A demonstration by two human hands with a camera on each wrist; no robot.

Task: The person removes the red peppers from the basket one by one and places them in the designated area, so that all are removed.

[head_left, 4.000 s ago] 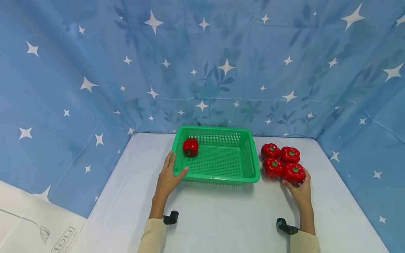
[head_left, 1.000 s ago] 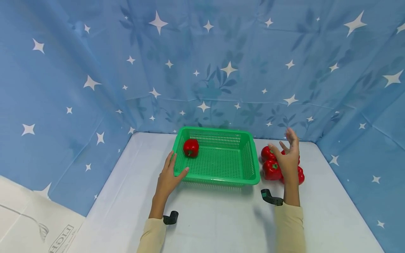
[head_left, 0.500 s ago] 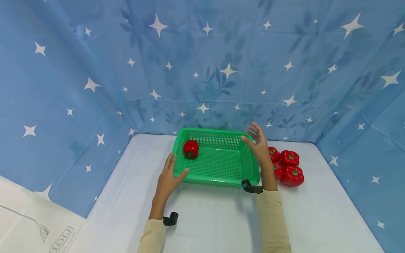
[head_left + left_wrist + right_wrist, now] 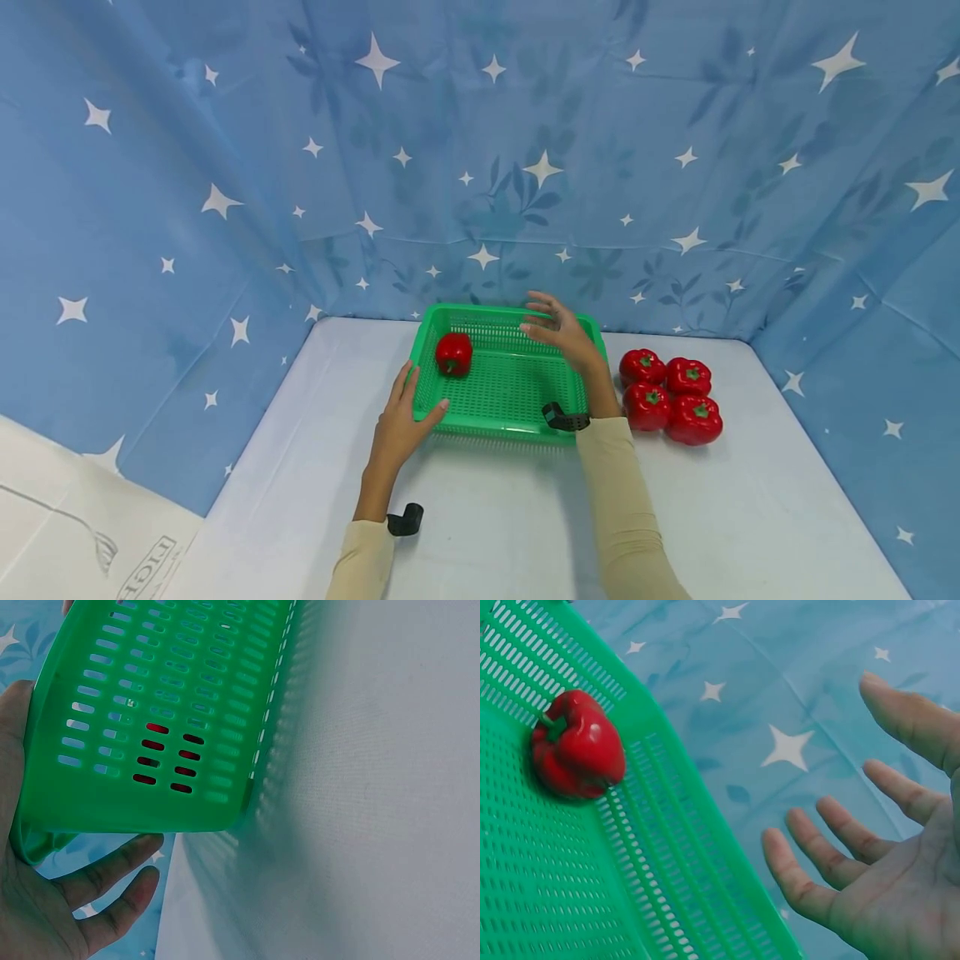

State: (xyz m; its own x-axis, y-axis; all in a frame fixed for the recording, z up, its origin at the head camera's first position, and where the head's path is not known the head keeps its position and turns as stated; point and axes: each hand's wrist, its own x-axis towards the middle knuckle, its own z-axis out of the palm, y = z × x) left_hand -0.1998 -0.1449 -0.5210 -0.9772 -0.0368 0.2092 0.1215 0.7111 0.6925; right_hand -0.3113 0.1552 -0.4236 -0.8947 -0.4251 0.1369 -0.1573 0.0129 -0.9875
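A green plastic basket (image 4: 517, 429) with slotted walls stands at the back of the table. Inside its left end lies one red bell pepper (image 4: 453, 354), stem toward the front. My left hand (image 4: 397, 429) spreads around the basket's near-left corner, fingers along the left side and thumb at the front rim. In the left wrist view, two fingers (image 4: 112, 870) extend past the basket's end wall. My right hand (image 4: 562, 329) is over the right part of the basket, fingers spread and holding nothing. Several red bell peppers (image 4: 693, 419) sit clustered right of the basket.
A white-covered table (image 4: 495, 517) carries everything. Blue star-patterned cloth (image 4: 480, 167) hangs behind and at both sides. Black wrist cameras (image 4: 405, 519) are strapped to both wrists. Printed pale material (image 4: 75, 525) shows at the lower left.
My right hand has left the near-right pepper of the cluster, lifted with nothing in it, and moved left over the basket. The left hand stays at the basket's corner.
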